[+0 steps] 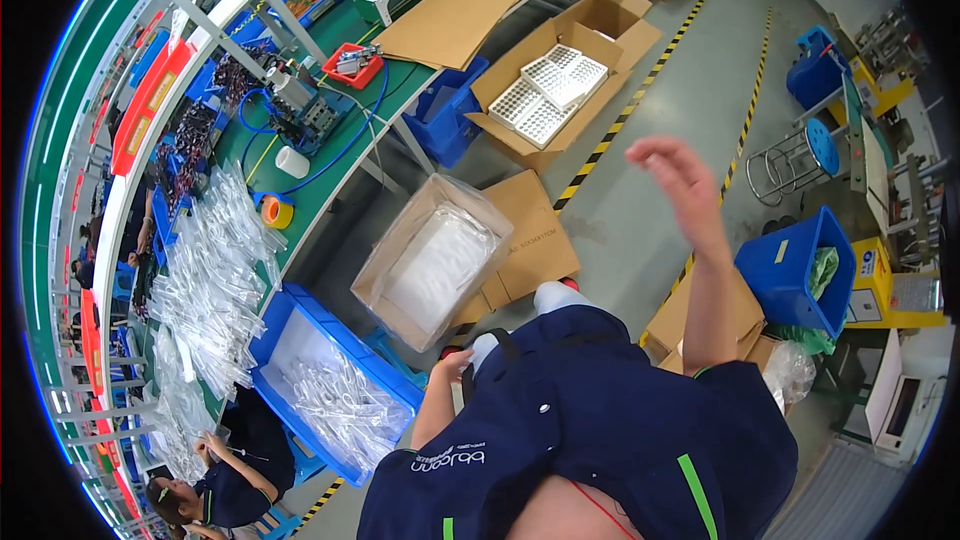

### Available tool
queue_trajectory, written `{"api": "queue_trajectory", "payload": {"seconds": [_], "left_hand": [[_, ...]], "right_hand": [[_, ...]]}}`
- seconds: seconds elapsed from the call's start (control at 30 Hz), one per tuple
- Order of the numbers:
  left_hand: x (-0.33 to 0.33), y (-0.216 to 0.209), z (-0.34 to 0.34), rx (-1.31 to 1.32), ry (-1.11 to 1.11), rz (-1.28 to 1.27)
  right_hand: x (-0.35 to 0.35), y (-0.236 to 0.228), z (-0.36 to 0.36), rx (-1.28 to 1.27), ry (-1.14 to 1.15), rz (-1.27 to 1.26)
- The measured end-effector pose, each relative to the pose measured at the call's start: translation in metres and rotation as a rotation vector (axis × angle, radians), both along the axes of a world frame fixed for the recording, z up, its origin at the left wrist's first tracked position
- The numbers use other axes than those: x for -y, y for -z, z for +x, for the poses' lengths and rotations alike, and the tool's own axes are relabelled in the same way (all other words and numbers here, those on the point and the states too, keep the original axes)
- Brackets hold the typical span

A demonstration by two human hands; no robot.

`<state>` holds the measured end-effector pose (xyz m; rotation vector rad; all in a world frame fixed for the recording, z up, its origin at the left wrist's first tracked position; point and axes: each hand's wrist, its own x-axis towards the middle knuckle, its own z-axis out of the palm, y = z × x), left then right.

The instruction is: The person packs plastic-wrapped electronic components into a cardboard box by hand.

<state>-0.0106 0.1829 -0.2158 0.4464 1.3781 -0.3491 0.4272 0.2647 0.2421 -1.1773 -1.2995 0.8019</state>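
The right hand [680, 180] is hanging open and empty in the air, well apart from everything. The left hand [455, 365] is resting near the body, grip unclear, nearer the lined cardboard box [432, 260] lying ahead-left on the floor.

At upper centre we see an open cardboard box [560, 60] holding white trays [550, 90]. At left we find a roll of orange tape [277, 211] on the green workbench [350, 30]. A blue stool [800, 160] stands at right, above a blue bin [795, 275].
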Motion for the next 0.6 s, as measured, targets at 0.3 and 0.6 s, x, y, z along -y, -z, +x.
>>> {"api": "queue_trajectory", "payload": {"seconds": [0.3,0.6], "left_hand": [[-0.002,-0.027,0.088,-0.131,0.357,0.159],[0.098,-0.013,0.085,-0.338,0.014,0.493]], "right_hand": [[-0.033,-0.107,0.048,-0.244,-1.014,0.785],[-0.109,-0.118,-0.009,-0.315,-1.113,0.902]]}}
